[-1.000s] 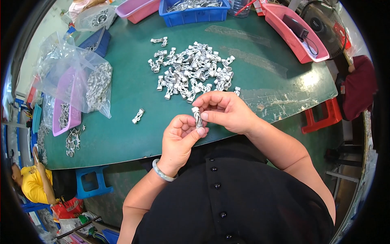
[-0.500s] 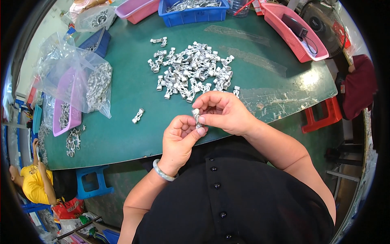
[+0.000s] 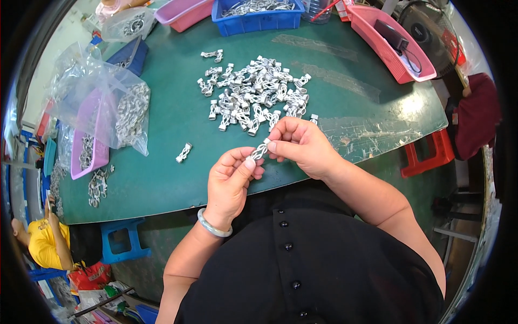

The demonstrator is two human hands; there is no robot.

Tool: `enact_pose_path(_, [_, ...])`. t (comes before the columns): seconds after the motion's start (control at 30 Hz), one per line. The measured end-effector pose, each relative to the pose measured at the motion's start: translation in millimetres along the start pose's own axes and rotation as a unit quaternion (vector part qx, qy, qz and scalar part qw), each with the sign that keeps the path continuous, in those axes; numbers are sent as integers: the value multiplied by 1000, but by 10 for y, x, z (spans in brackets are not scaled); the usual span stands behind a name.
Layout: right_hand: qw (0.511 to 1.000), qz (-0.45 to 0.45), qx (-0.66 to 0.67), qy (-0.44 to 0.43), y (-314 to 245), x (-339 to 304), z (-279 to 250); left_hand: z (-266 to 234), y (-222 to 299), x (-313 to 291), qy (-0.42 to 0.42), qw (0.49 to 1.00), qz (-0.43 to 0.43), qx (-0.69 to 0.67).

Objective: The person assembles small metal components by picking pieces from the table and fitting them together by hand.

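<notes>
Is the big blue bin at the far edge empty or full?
Not empty: silvery pieces show inside the blue bin; whether full, cannot tell.

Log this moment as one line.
left hand: holds near end of twisted silver-white link | right hand: pinches its far end | link pile: beyond hands, on green table

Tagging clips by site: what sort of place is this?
Probably a small workshop for hand assembly: a heap of alike white-and-grey looped pieces on a green worktable, a blue bin full of metallic-looking parts, and a person in yellow seated nearby.
</notes>
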State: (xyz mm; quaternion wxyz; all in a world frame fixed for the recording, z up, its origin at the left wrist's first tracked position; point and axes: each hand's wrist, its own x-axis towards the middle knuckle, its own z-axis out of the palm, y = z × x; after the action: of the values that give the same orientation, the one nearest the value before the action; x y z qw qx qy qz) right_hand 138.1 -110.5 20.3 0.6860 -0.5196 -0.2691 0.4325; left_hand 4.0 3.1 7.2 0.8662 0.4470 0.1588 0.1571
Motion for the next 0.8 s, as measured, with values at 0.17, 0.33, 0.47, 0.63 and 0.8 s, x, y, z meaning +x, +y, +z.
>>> enact_pose_path(0.17, [1000, -13, 24, 2, -9, -17, 50, -25, 25, 36, 12, 1000, 17, -21])
enact_pose_path(0.33, [1000, -9, 21, -6, -39, -29, 82, -42, 48, 57, -4, 999, 26, -33])
enact_pose_path(0.47, [1000, -8, 15, -20, -40, -33, 73, -19, 71, 69, -2, 999, 37, -38])
enact_pose_path(0.63, [1000, -10, 13, -24, -41, -39, 86, -8, 91, 86, 7, 998, 48, -34])
enact_pose_path(0.8, [999, 6, 25, -30, -28, -40, 99, 2, 139, 145, -6, 997, 53, -58])
